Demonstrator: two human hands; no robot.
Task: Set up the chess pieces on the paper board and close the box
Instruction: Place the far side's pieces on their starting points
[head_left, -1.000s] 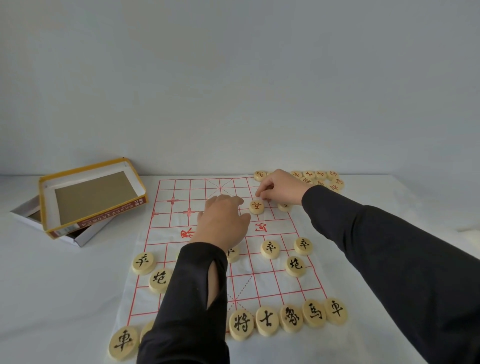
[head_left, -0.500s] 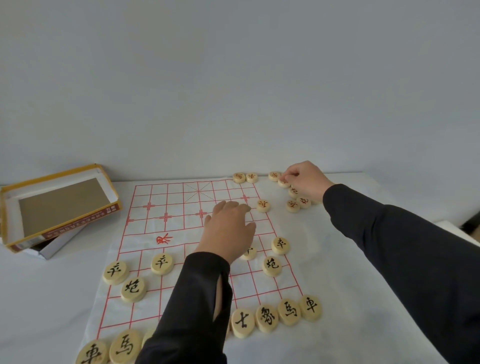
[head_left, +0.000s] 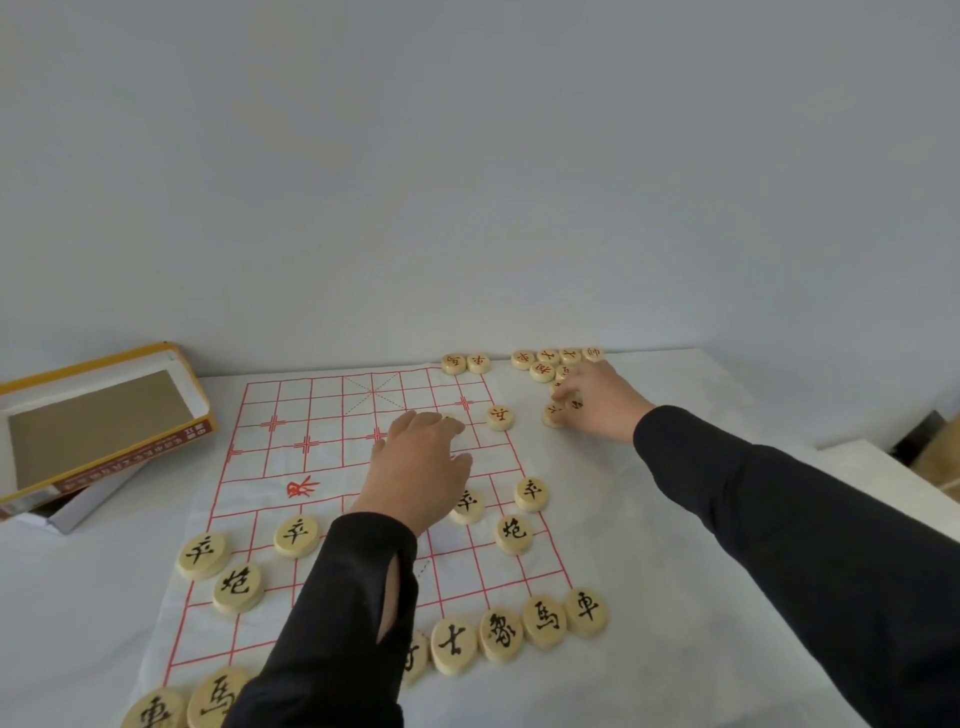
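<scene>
The paper board (head_left: 322, 415) with its red grid lies on the white table. Black-lettered pieces (head_left: 498, 634) line its near edge, and more stand on the near rows. One red-lettered piece (head_left: 500, 417) sits near the board's far right edge. A pile of red pieces (head_left: 545, 364) lies off the far right corner. My right hand (head_left: 597, 405) reaches into that pile, and its fingertips are curled onto a small red piece (head_left: 573, 402). Relaxed fingers of my left hand (head_left: 421, 467) rest flat on the board's middle. The yellow-rimmed box lid (head_left: 104, 415) lies open side up across the box base (head_left: 72, 514) at the left.
Two more red pieces (head_left: 465, 362) sit just beyond the board's far edge. The table's right edge (head_left: 857, 447) runs close behind my right arm. A grey wall stands behind the table.
My right hand let go of the red piece on the board, went right to the pile, then drew slightly nearer onto another piece. My left hand stays on the board.
</scene>
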